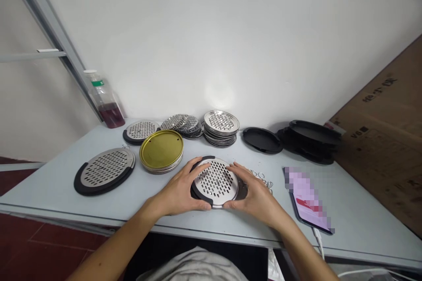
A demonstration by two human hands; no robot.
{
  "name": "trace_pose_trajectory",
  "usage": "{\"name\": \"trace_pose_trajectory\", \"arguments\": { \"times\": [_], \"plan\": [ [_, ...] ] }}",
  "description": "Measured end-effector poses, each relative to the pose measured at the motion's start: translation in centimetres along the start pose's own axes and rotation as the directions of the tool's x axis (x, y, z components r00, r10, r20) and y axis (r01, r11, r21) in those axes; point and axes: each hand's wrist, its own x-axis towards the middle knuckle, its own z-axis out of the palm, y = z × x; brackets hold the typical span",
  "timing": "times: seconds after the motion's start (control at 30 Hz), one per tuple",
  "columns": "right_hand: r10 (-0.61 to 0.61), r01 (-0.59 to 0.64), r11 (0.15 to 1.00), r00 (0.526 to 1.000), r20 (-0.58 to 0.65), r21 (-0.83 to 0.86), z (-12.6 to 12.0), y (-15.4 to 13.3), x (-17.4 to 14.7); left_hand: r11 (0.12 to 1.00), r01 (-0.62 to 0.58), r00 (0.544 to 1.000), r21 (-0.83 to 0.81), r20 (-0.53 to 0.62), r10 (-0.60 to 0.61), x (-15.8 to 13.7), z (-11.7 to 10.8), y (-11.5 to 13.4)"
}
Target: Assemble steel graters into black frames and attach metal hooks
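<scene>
A round slotted metal disc [216, 180] with a black rim along its left side lies on the table in front of me. My left hand [183, 189] curls round its left edge, thumb at the near side and fingers over the top. From the right, my right hand [255, 191] grips the same disc, its fingers hiding part of the edge. Several small metal rings [261, 175] lie just beyond my right hand. Left of my hands stands a stack of gold-coloured round plates [161, 149].
Similar black-rimmed discs lie at left [107, 169] and farther back [143, 130]. Behind are loose perforated discs [189, 125], a silver plate stack [220, 125] and black round trays [263, 139]. A bottle [110, 112], a cabled phone [308, 199] and a cardboard box [389, 140] flank them.
</scene>
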Motion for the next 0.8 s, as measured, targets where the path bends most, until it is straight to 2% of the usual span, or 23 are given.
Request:
{"name": "trace_pose_trajectory", "arguments": {
  "times": [0.47,0.6,0.8],
  "plan": [
    [0.047,-0.048,0.999,0.997,-0.062,-0.014,1.4,-0.9,-0.1,0.999,-0.035,0.999,0.012,0.007,0.035,-0.2,0.4,-0.1],
    [-0.009,0.009,1.000,0.999,-0.038,-0.010,1.7,-0.3,-0.3,0.992,-0.104,0.995,0.078,0.012,0.103,-0.2,0.7,0.0],
    [-0.167,0.165,0.982,0.986,-0.008,-0.095,1.7,0.5,-0.7,0.970,-0.142,0.988,0.200,-0.032,0.151,-0.2,1.3,-0.2]
  ]
}}
